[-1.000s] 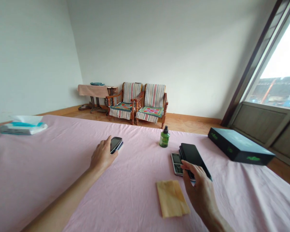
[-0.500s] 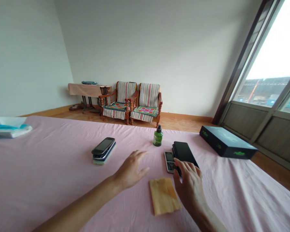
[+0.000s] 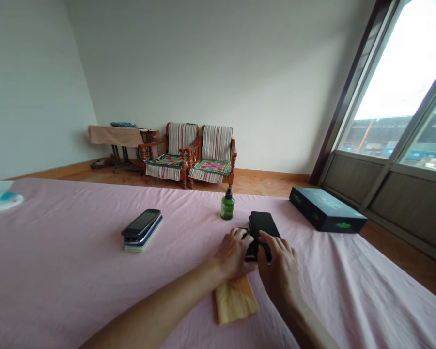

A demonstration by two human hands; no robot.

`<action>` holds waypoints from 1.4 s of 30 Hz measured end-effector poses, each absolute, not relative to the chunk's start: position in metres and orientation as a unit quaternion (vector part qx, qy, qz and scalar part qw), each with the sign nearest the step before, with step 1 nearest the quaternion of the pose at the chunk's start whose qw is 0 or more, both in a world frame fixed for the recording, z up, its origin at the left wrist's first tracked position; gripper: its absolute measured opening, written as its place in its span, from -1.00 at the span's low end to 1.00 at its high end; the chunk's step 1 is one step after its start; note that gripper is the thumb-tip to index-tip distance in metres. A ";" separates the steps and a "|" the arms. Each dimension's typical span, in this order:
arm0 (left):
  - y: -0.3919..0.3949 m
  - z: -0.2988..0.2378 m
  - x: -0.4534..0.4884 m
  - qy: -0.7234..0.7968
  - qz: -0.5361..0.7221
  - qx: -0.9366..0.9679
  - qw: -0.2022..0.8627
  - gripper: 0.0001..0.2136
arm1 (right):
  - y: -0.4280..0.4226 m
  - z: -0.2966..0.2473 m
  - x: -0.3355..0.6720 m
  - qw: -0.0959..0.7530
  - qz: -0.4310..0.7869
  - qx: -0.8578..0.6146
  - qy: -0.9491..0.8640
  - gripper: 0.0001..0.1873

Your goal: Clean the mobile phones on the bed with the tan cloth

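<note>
My left hand [image 3: 234, 253] reaches across the pink cloth and curls over a small keypad phone [image 3: 250, 251], which it mostly hides. Right beside it, my right hand [image 3: 276, 264] has its fingers bent over the near end of a stack of black phones [image 3: 263, 224]. The two hands touch each other at the phones. A folded yellow cloth [image 3: 235, 303] lies under my left wrist. Further left sits a separate pile of phones [image 3: 142, 228], a dark one on top, with no hand near it.
A small green bottle [image 3: 227, 207] stands just behind the black phones. A dark box with green marks [image 3: 327, 215] lies at the right edge of the pink-covered table [image 3: 76, 271]. A tissue pack [image 3: 0, 201] is far left. Two wooden chairs [image 3: 192, 157] stand by the wall.
My left hand let go of the dark phone on the left pile and swung right to the keypad phone. My right hand stayed at the black stack. The view shifted rightward.
</note>
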State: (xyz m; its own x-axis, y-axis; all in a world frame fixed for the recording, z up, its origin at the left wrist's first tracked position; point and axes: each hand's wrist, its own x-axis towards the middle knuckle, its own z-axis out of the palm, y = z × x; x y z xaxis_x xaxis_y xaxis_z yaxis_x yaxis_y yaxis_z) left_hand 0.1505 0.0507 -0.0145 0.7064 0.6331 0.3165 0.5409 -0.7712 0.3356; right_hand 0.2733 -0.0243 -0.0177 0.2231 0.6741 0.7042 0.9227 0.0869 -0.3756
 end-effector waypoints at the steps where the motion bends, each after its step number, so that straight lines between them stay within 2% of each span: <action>1: 0.051 -0.013 0.149 0.323 0.207 0.917 0.106 -0.56 | -0.024 -0.018 0.273 0.422 -0.146 -0.659 -0.605 -0.66; 7: 0.049 -0.004 0.134 0.387 0.192 0.898 0.084 -0.75 | -0.025 -0.018 0.273 0.439 -0.136 -0.648 -0.607 -0.67; 11: 0.053 -0.005 0.123 0.445 0.197 0.870 0.076 -0.65 | -0.026 -0.016 0.269 0.442 -0.137 -0.642 -0.612 -0.67; 14: 0.056 -0.008 0.119 0.454 0.197 0.866 0.075 -0.53 | -0.027 -0.016 0.268 0.447 -0.132 -0.634 -0.617 -0.67; 18: 0.055 -0.014 0.113 0.455 0.209 0.863 0.060 -0.46 | -0.026 -0.019 0.270 0.452 -0.118 -0.631 -0.620 -0.68; 27: 0.050 0.003 0.031 0.476 0.314 0.821 -0.042 -0.54 | -0.027 -0.024 0.267 0.449 -0.121 -0.625 -0.627 -0.70; 32: 0.069 0.023 -0.033 0.553 0.365 0.738 -0.128 -0.52 | -0.028 -0.024 0.262 0.448 -0.128 -0.614 -0.637 -0.69; 37: 0.085 0.020 -0.068 0.643 0.367 0.646 -0.184 -0.54 | -0.028 -0.026 0.262 0.445 -0.117 -0.618 -0.638 -0.70; 42: 0.089 0.007 -0.077 0.671 0.340 0.628 -0.199 -0.53 | -0.029 -0.026 0.263 0.440 -0.114 -0.625 -0.635 -0.69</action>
